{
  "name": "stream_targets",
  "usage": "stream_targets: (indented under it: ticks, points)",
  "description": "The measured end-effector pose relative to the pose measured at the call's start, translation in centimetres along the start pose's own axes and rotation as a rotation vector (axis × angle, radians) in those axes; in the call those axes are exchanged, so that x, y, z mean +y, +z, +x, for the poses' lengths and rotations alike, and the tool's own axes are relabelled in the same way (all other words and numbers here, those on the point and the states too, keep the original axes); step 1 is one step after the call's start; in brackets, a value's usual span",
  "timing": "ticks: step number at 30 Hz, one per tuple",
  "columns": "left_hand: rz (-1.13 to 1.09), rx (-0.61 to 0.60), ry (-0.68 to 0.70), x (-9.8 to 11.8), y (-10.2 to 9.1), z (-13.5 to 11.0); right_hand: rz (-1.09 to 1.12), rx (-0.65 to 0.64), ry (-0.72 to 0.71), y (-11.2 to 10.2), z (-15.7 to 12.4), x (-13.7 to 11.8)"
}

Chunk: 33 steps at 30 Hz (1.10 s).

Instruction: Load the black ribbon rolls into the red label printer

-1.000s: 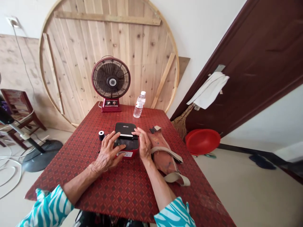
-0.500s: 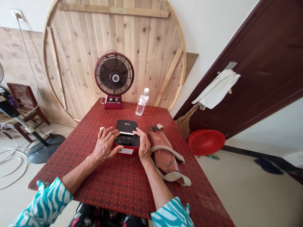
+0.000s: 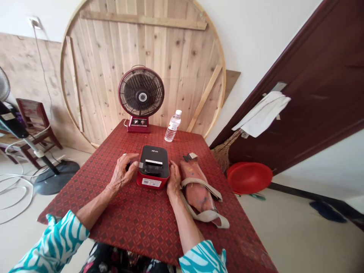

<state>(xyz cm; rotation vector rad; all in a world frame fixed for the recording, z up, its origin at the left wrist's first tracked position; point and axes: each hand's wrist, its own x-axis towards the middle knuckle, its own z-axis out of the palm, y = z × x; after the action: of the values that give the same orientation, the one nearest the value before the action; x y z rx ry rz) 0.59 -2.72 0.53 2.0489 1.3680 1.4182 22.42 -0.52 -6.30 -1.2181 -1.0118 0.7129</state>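
A small red and black printer (image 3: pixel 154 167), with a white paper strip in its top slot and a label on its front, stands on the patterned table. My left hand (image 3: pixel 124 171) is curved at its left side, thumb and fingers apart. A small dark patch shows between them; I cannot make out what it is. A bit of something white peeks out behind those fingers. My right hand (image 3: pixel 174 179) lies along the printer's right side, fingers stretched out together. Right of that hand is a worn reddish pouch (image 3: pixel 197 185) with a pale strap.
A red table fan (image 3: pixel 141 94) and a water bottle (image 3: pixel 173 126) stand toward the table's (image 3: pixel 136 220) back edge. Behind them leans a round wooden tabletop (image 3: pixel 176 49). A red basin (image 3: pixel 250 178) is on the floor at right, a standing fan (image 3: pixel 57 176) at left.
Both hands have come off the printer's top, one to each side, leaving its black lid in full view. The view has shifted slightly.
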Motion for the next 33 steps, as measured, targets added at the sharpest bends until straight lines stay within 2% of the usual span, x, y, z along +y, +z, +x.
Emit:
stream_targets:
  ticks: [2, 3, 9, 14, 18, 25, 31, 33]
  points:
    - [-0.104, 0.032, -0.142, -0.1, -0.3, 0.5, -0.030, -0.031, 0.008, 0.1, 0.2, 0.5]
    - [-0.155, 0.012, -0.194, -0.1, -0.4, 0.9, -0.030, -0.044, 0.001, 0.1, 0.3, 0.6]
    - [-0.285, -0.387, -0.362, -0.2, -0.4, 2.9, 0.007, -0.048, -0.001, 0.3, 0.6, 1.5]
    - [-0.346, -0.560, -0.537, 1.3, -1.5, 4.5, 0.023, -0.053, 0.007, 0.3, 0.8, 1.9]
    - [-0.368, -0.640, -0.640, 1.9, -2.1, 5.3, 0.018, -0.059, 0.015, 0.3, 0.9, 1.7]
    - [-0.336, -0.752, -0.834, 1.1, -2.3, 6.3, 0.022, -0.064, -0.001, 0.4, 0.8, 1.5]
    - [-0.338, -0.861, -0.911, 0.7, -2.1, 6.8, 0.004, -0.064, -0.017, 0.3, 0.5, 1.1]
    - [-0.369, -0.860, -0.920, 0.5, -1.9, 6.5, -0.001, -0.067, -0.013, 0.2, 0.5, 1.1]
